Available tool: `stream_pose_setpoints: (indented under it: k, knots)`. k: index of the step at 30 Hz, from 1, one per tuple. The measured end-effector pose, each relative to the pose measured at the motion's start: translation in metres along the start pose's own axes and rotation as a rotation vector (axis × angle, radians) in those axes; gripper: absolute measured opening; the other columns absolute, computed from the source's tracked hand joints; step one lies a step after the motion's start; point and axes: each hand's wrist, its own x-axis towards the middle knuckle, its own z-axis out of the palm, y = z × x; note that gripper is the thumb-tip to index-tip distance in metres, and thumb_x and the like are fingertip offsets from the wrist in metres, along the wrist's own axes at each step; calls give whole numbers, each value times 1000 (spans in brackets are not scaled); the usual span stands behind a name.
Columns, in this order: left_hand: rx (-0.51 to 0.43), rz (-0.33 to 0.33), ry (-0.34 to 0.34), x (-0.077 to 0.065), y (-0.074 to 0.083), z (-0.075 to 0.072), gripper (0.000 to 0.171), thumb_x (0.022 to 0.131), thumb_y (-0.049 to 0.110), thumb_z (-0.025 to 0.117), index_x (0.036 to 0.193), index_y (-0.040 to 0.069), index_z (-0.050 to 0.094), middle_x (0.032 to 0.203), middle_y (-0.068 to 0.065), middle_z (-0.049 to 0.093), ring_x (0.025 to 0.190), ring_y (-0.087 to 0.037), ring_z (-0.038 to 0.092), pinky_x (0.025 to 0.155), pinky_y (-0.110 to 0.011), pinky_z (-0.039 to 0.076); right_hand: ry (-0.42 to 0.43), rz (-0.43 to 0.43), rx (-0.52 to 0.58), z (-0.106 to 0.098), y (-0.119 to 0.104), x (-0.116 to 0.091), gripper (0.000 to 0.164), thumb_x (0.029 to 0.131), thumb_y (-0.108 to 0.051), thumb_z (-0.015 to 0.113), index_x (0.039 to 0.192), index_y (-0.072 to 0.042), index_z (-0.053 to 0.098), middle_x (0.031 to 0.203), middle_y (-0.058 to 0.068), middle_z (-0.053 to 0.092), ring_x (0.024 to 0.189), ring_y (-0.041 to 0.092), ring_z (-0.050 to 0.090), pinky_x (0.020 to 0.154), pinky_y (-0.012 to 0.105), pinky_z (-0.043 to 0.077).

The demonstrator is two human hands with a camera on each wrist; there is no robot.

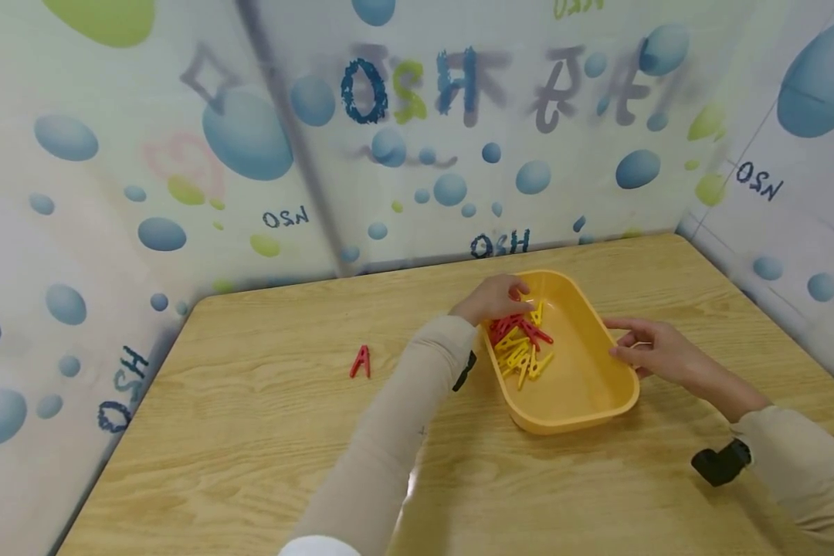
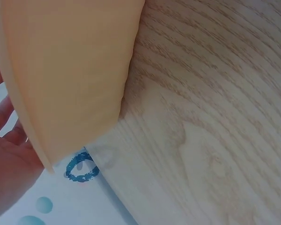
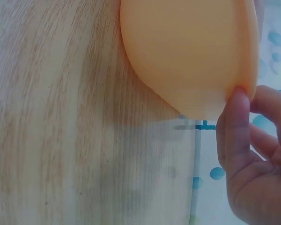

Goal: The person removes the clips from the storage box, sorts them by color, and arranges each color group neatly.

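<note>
A yellow-orange plastic basin [image 1: 577, 413] holds small red clothespins [image 1: 533, 332] and yellow clothespins [image 1: 510, 357], heaped along its left side. My left hand [image 1: 488, 300] reaches over the basin's left rim, its fingers and thumb apart above the red clothespins. Nothing shows between those fingers, though the left wrist view hides the fingertips behind the basin wall. At the opposite side, my right hand [image 1: 656, 351] pinches the basin's right rim. In the right wrist view its thumb [image 3: 237, 112] presses the outer wall, with fingers beyond the rim. One red clothespin [image 1: 361, 361] lies on the table, left of the basin.
The wood-grain table [image 1: 264, 432] meets a patterned curtain [image 1: 417, 193] with blue and green dots along its back. Another stretch of curtain [image 1: 764, 224] borders the right edge. Dark wrist straps show on both sleeves.
</note>
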Motion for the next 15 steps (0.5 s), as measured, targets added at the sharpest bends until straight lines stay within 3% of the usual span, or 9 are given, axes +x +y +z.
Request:
stream_pose_setpoints:
  k: [8, 15]
  knots:
    - [11, -27, 10, 2, -2, -1, 35, 87, 27, 60, 118, 11, 56, 108, -2, 56, 93, -14, 49, 83, -22, 42, -16, -15, 10, 0, 2, 2, 58, 90, -17, 56, 135, 7, 30, 92, 14, 52, 69, 12, 55, 59, 30, 51]
    - [63, 13, -8, 9, -1, 2, 34, 87, 25, 59, 118, 10, 56, 107, -3, 55, 93, -15, 48, 83, -21, 41, -23, -19, 26, 0, 2, 0, 59, 90, -19, 56, 135, 8, 29, 92, 15, 52, 69, 12, 56, 58, 31, 51]
